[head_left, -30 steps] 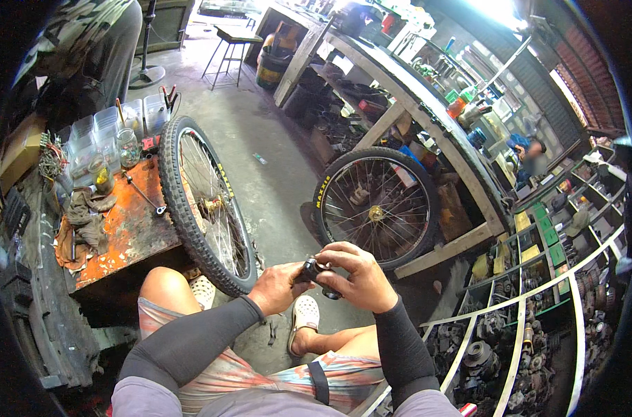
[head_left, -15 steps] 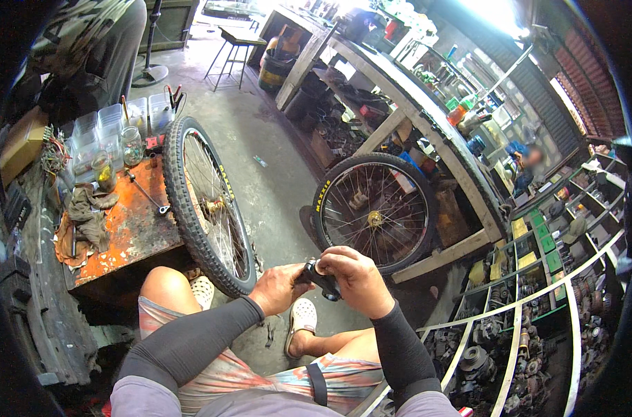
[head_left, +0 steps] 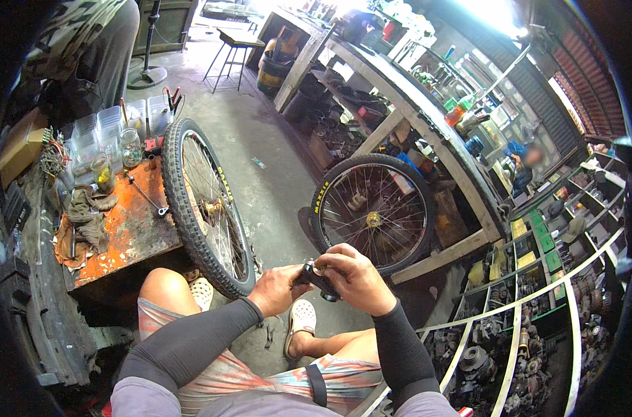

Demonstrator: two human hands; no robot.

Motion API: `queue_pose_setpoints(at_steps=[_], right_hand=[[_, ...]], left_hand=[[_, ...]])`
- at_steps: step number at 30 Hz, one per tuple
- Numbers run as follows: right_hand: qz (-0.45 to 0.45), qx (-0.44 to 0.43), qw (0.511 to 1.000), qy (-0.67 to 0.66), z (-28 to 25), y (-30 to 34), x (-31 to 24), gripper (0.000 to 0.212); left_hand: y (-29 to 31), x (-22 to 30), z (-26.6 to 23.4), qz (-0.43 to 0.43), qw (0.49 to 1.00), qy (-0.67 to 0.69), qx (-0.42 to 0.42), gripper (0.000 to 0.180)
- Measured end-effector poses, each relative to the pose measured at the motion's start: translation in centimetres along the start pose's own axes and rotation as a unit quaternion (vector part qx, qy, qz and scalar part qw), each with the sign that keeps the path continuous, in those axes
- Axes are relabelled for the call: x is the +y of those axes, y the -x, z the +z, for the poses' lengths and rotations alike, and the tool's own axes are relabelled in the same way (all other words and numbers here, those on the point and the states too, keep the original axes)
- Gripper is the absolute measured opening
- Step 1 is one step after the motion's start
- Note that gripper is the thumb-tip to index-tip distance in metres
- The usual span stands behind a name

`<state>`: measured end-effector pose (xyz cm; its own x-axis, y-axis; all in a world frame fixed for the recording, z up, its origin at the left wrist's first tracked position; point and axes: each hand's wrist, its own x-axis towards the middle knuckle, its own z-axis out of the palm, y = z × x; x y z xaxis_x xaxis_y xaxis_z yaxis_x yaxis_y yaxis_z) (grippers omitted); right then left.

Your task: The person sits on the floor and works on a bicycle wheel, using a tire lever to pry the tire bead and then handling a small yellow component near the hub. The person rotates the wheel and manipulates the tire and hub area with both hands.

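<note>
In front of me, above the floor between my knees, both hands meet at a small black metal part (head_left: 322, 281) with a rounded end; its exact kind is unclear. My left hand (head_left: 277, 290) grips it from the left, fingers wrapped round one end. The thumb and fingers of my right hand (head_left: 358, 278) pinch at its upper end, near a small shiny spot. My fingers hide much of the part. Left of my hands, a bicycle wheel (head_left: 179, 182) with a knobby tyre leans against an orange worktable (head_left: 136, 224).
A second bicycle wheel (head_left: 318, 221) rests against the long workbench (head_left: 375, 73). On the orange table lie a wrench (head_left: 148, 194), a brown rag (head_left: 88, 221), a glass jar (head_left: 131, 149) and clear bins. Metal parts fill the compartmented shelf (head_left: 516, 326) at right. A person (head_left: 528, 167) is far right.
My right hand's fingers have shifted slightly at the top of the black part. My left hand keeps its grip, and both wheels stay where they were.
</note>
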<state>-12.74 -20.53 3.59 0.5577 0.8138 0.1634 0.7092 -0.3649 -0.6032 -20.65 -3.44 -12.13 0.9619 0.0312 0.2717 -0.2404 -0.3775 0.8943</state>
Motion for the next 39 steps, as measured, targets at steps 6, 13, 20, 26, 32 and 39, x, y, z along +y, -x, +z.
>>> queue_pose_setpoints(at_steps=[6,13,20,26,32,39], right_hand=[[-0.027,0.009,1.000,-0.003,0.5,-0.3,1.2,0.019],[0.093,0.081,0.959,-0.256,0.3,0.8,4.2,0.019],[0.216,0.198,0.760,-0.580,1.1,2.8,11.6,0.026],[0.318,0.200,0.658,-0.653,7.4,6.4,16.7,0.026],[0.289,0.175,0.651,-0.680,7.1,4.9,13.7,0.032],[0.247,0.151,0.646,-0.706,7.7,5.0,13.2,0.034]], left_hand=[[0.0,0.0,0.0,0.017,1.000,-0.005,0.011,0.038],[-0.1,0.1,0.5,0.019,0.999,0.020,0.035,0.028],[2.7,-0.5,-0.5,0.019,0.998,-0.011,-0.052,0.038],[7.2,0.7,-2.0,0.023,0.995,0.026,-0.095,0.040],[7.1,0.4,-2.0,0.038,0.995,0.039,-0.086,0.044],[7.4,0.0,-2.4,0.019,0.997,0.050,-0.050,0.039]])
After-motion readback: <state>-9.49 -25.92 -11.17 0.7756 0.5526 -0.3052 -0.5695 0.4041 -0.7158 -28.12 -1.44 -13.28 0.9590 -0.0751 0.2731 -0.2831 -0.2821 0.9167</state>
